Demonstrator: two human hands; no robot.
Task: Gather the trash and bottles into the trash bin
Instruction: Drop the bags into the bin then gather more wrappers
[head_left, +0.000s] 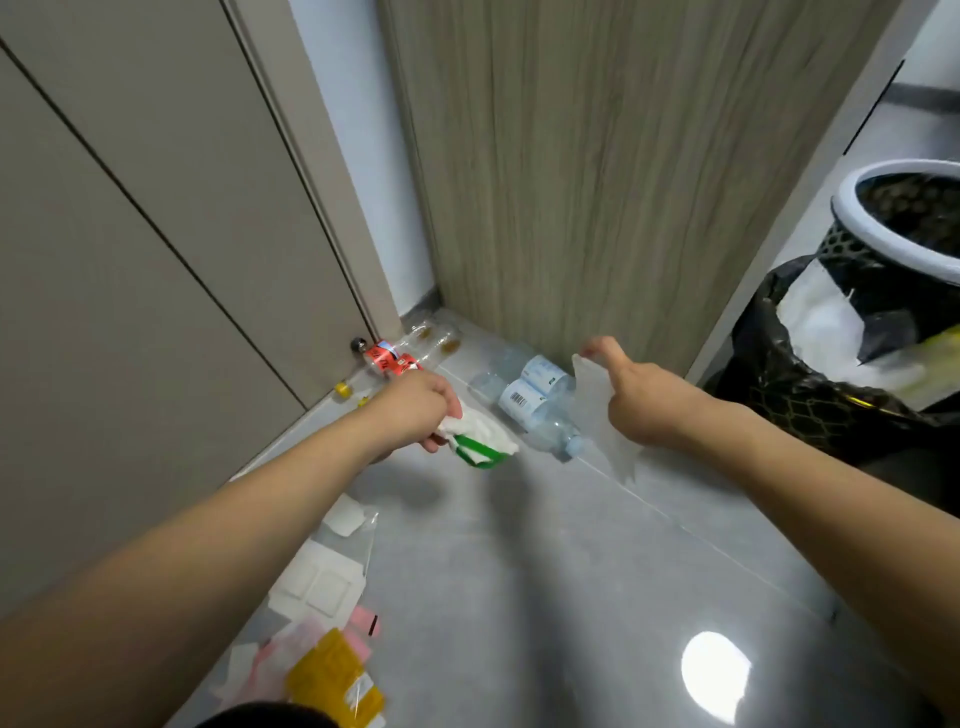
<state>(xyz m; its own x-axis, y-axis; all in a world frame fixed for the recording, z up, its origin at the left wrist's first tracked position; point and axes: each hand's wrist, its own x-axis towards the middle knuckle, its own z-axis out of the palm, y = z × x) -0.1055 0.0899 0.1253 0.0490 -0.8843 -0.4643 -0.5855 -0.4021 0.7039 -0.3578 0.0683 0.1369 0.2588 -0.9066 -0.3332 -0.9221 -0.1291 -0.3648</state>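
Nearest to me, below my left forearm, a scatter of litter lies on the grey floor: a yellow packet, pink scraps, and flat white pads in clear plastic wrap, with a smaller white pad a little further on. Both my arms reach forward over the tiles. My left hand has its fingers curled around a crumpled white tissue bundled with a green plastic piece, held just above the floor. My right hand pinches the top edge of a thin clear plastic sheet between thumb and fingers, and the sheet hangs down from it. Between my two hands, slightly beyond them, two clear water bottles with pale blue labels lie on their sides against the foot of the wood-grain panel. Past my left hand, in the corner by the grey door, clear bottles with a red label lie on the floor, with small yellow caps just to the left of them. Off to the right of my right hand sits a black trash bag, open, with white paper inside, and right behind it stands the trash bin with its white rim and dark mesh wall.
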